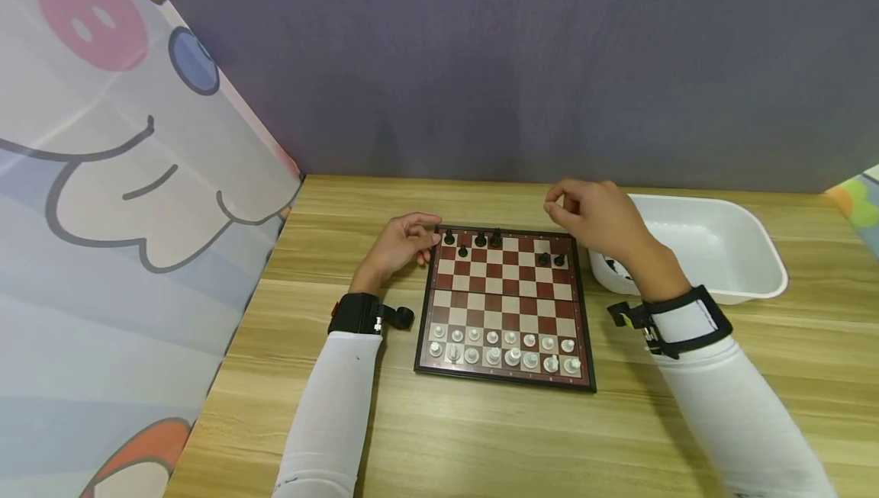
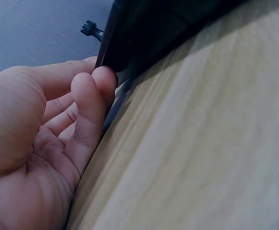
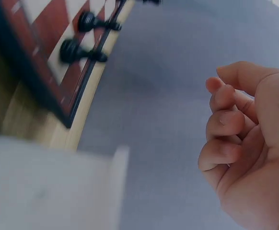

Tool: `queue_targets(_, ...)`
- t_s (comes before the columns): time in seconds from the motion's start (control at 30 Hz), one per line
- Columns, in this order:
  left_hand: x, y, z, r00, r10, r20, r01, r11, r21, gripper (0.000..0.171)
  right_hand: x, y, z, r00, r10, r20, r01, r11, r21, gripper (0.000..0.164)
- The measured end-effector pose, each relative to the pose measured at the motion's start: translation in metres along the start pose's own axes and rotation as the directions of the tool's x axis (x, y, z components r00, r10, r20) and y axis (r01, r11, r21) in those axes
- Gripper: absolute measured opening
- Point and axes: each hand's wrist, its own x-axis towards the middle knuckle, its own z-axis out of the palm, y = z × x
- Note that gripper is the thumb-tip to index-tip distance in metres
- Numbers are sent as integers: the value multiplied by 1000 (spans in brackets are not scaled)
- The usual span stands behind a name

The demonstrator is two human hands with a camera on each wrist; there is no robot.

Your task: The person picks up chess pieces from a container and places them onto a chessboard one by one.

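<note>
A folding chessboard, red-brown and cream with a black rim, lies on the wooden table. My left hand is at its far left corner; in the left wrist view thumb and fingers pinch the board's dark edge. Several white chess pieces stand in two rows on the near side. Several black chess pieces stand scattered on the far side. Past the far right corner my right hand hovers with its fingers curled. In the right wrist view no object shows between those fingers.
A white plastic tub stands right of the board, partly behind my right wrist; some black pieces show at its left end. A grey panel rises behind the table, and a cartoon-printed sheet borders the left.
</note>
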Motion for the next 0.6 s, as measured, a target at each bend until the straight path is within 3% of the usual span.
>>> queue_targets(0.27, -3, 2, -4, 1000, 2, 0, -2, 1000, 7, 36, -14, 29, -8, 979, 128, -156, -119, 991, 68, 23)
queue_targets(0.6, -6, 2, -3, 1000, -9, -6, 9, 1000, 4, 36, -22, 53, -6, 927, 300, -225, -304, 953, 19, 24)
